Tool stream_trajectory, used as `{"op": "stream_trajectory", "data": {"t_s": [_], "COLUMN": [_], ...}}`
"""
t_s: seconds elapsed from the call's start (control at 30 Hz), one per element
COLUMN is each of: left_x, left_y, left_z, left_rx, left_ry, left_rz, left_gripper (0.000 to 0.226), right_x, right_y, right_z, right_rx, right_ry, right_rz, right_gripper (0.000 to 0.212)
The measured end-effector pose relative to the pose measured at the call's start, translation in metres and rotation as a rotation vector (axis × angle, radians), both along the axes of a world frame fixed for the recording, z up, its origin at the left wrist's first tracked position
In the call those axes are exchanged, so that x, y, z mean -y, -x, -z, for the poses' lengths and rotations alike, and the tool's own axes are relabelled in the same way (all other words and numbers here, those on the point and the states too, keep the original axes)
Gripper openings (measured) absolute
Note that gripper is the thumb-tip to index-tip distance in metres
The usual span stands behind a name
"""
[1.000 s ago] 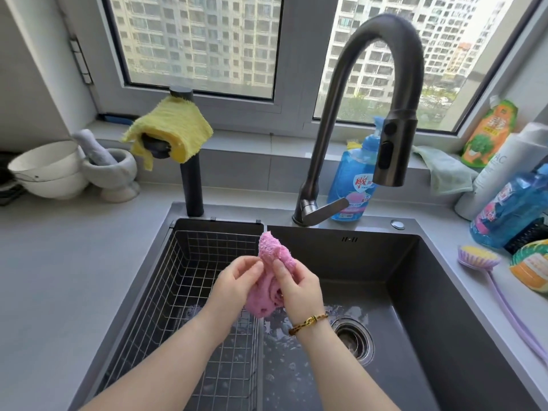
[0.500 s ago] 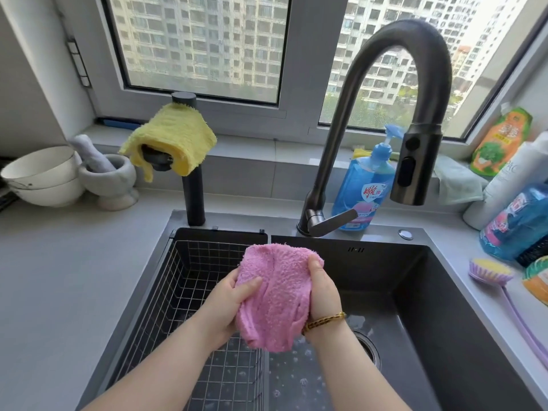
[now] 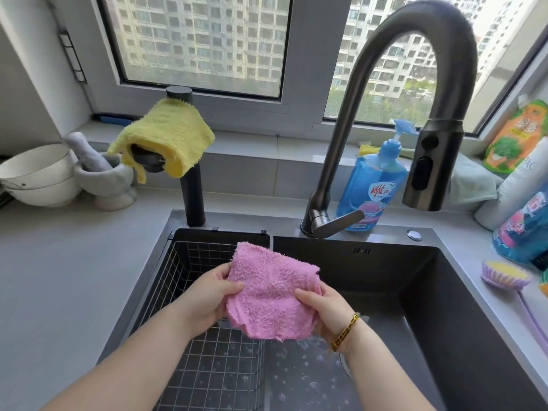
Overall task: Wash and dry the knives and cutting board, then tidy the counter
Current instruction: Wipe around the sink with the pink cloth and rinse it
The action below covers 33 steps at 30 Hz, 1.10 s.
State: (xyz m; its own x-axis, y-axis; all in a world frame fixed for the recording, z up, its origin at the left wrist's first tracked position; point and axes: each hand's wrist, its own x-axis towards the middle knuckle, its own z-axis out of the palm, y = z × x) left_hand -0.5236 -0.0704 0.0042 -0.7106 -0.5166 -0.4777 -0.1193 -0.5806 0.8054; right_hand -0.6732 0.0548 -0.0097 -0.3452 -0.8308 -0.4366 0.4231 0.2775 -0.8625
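A pink fluffy cloth (image 3: 268,295) is spread out above the dark sink (image 3: 415,292). My left hand (image 3: 207,295) pinches its left edge between thumb and fingers. My right hand (image 3: 321,308), with a bead bracelet at the wrist, grips its right edge. The cloth hangs over the seam between the wire basket (image 3: 189,274) and the sink's wet floor. No knife or cutting board is in view.
A tall dark faucet (image 3: 415,54) arches over the sink, with a yellow cloth (image 3: 166,134) draped on a black post at its left. White bowls (image 3: 35,173) and a mortar (image 3: 103,179) stand far left. Detergent bottles (image 3: 373,185) and a purple brush (image 3: 504,274) sit on the right.
The cloth, bunched between both hands a second ago, has been unfolded and now lies spread wider. Both hands moved apart to its edges.
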Motion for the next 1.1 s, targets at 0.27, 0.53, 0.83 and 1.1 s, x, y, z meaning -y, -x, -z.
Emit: {"op": "stream_trajectory", "data": {"t_s": [0.27, 0.53, 0.83, 1.1], "left_x": [0.019, 0.075, 0.136, 0.155], "left_y": [0.009, 0.057, 0.103, 0.106], "left_z": [-0.002, -0.022, -0.011, 0.044], "left_rx": [0.196, 0.355, 0.399, 0.821], "left_ry": [0.210, 0.519, 0.654, 1.319], "left_rz": [-0.014, 0.016, -0.205, 0.325], "left_gripper": [0.045, 0.051, 0.059, 0.049], "right_x": [0.023, 0.085, 0.167, 0.215], "right_y": [-0.002, 0.015, 0.061, 0.058], "right_z": [-0.001, -0.002, -0.017, 0.029], "right_rx": [0.059, -0.153, -0.583, -1.414], "right_ry": [0.012, -0.043, -0.050, -0.284], "right_rz": [0.049, 0.210, 0.177, -0.461], "right_gripper": [0.016, 0.041, 0.069, 0.055]}}
